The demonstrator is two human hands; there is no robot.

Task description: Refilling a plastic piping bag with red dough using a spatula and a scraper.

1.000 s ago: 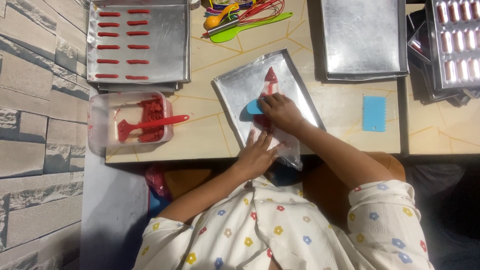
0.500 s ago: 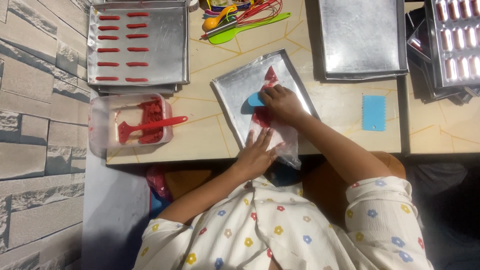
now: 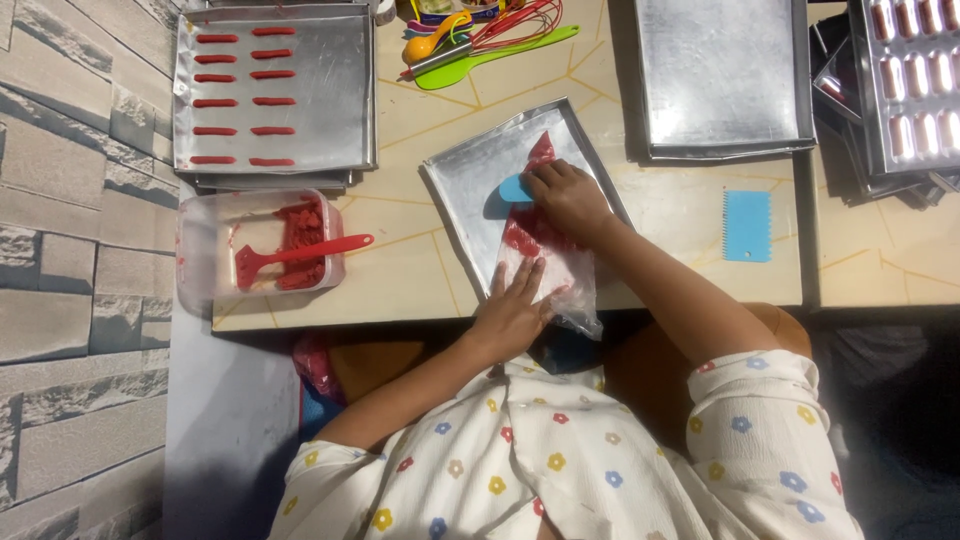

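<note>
A clear piping bag (image 3: 540,235) filled with red paste lies flat on a tilted metal tray (image 3: 470,185) in the middle of the table. My right hand (image 3: 565,195) presses a small blue scraper (image 3: 513,188) onto the bag near its pointed tip. My left hand (image 3: 515,305) lies flat with spread fingers on the bag's wide, empty end at the table's front edge.
A clear tub (image 3: 205,250) with red paste and a red spatula (image 3: 300,252) sits left. A tray (image 3: 330,90) of red piped strips is behind it. Another blue scraper (image 3: 747,225), an upturned tray (image 3: 725,75), moulds (image 3: 915,80) and utensils (image 3: 480,35) lie around.
My right hand has slid the blue scraper along the bag toward its tip, pushing the red paste forward. My left hand has stayed on the bag's wide end.
</note>
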